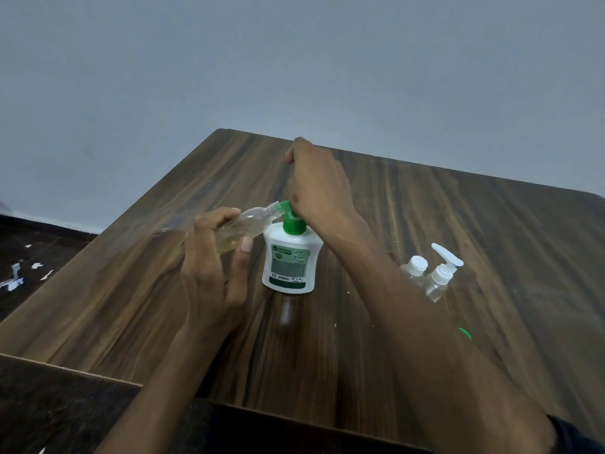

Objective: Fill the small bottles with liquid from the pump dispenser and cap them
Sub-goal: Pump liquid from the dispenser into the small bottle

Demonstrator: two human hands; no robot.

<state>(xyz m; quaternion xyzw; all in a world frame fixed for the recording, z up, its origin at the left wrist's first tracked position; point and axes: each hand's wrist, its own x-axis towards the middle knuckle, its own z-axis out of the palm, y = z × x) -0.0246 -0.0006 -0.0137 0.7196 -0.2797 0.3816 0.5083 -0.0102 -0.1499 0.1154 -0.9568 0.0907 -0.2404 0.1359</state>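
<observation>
A white pump dispenser [289, 257] with a green pump head stands upright in the middle of the wooden table [425, 208]. My right hand [316, 181] rests on top of the pump head, covering most of it, fingers curled downward. My left hand [212, 267] grips a small clear bottle [244, 226], tilted with its open mouth against the green nozzle. Yellowish liquid lies in the bottle's lower part. To the right stand two more small clear bottles: one with a white screw cap [415, 270], one with a white pump top [442, 273].
A small green cap [465, 333] lies on the table beside my right forearm. Bits of white paper [14, 276] are scattered on the dark floor at the left. A plain wall rises behind the table's far edge.
</observation>
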